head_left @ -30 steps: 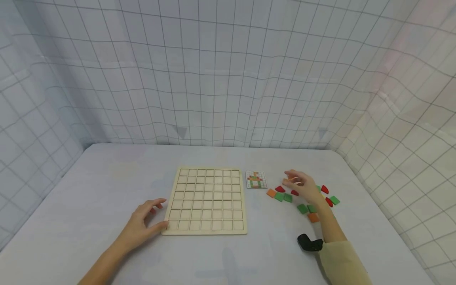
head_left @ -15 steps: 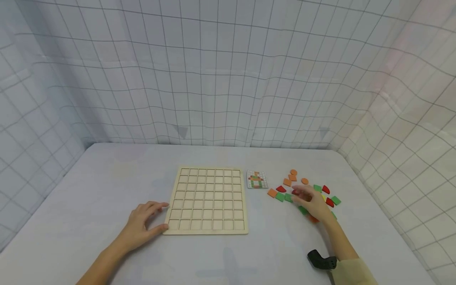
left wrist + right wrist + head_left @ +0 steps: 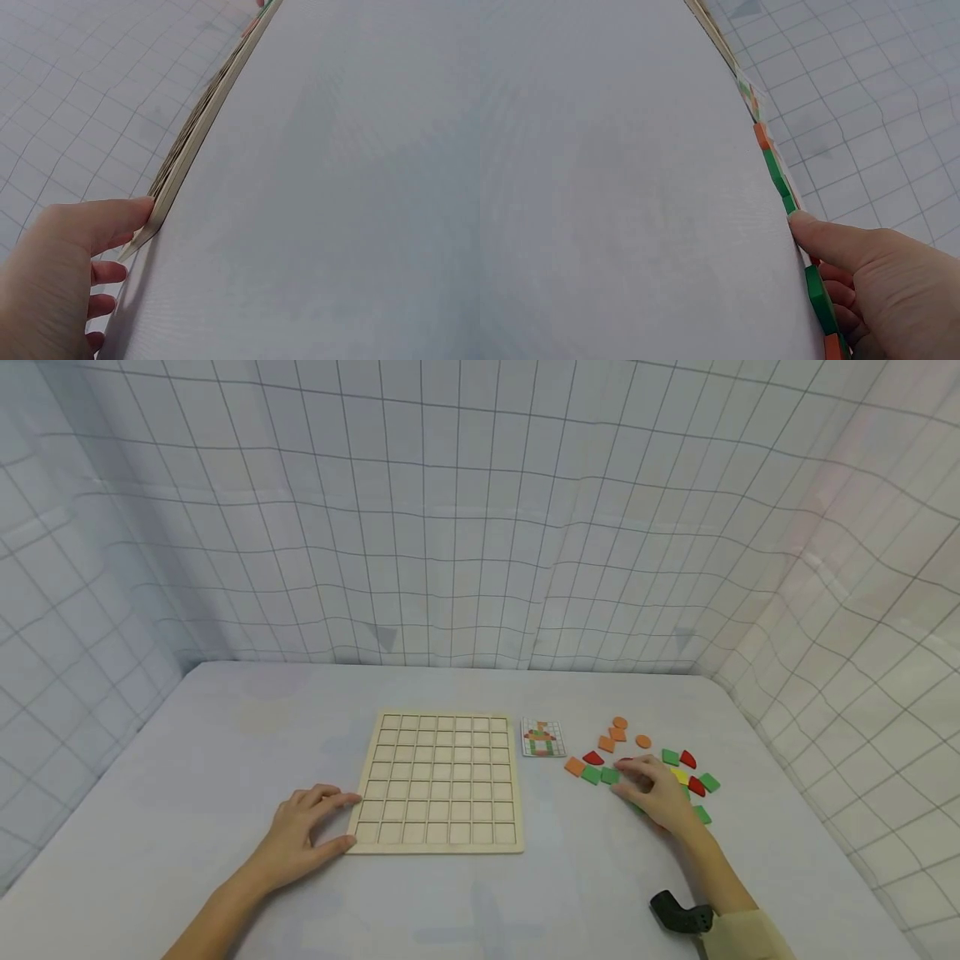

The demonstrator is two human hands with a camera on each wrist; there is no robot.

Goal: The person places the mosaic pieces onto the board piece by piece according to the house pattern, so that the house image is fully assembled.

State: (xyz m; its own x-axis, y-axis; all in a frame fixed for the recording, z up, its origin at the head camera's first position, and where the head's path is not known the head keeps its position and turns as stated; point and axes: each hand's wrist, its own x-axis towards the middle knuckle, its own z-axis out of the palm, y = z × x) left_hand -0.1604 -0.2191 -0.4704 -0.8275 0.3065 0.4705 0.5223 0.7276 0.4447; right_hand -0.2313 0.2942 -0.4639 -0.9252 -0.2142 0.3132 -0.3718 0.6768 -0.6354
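White curtain (image 3: 450, 527) with dark grid lines runs behind the white tabletop (image 3: 225, 735) and along its left and right edges. Gridded, wooden-looking board (image 3: 435, 789) lies flat about midway between those edges. Left hand (image 3: 300, 831) is at the board's near-left corner: fingers relaxed, not wrapped round anything, thumb touching the corner, index at the left edge. Reads as light steadying so the board doesn't slide.

Printed card (image 3: 543, 739) lies just beside the board's right edge, pattern up. Likely put there so it's readable from both board and pieces.

Loose flat pieces sit between card and the tabletop's right edge: orange tile (image 3: 574, 766) nearest the card, then green tile (image 3: 591, 775), red curved piece (image 3: 593, 758), orange disc (image 3: 620, 722) toward the far edge, yellow piece (image 3: 679, 775) further right. Probably spread out so shapes can be told apart.

Right hand (image 3: 658, 795) is down among them, fingers bent, thumb low. Can't tell if it grips anything; fingers hide the contact. Black curved item (image 3: 681, 912) by the right sleeve (image 3: 746, 935), purpose unclear.
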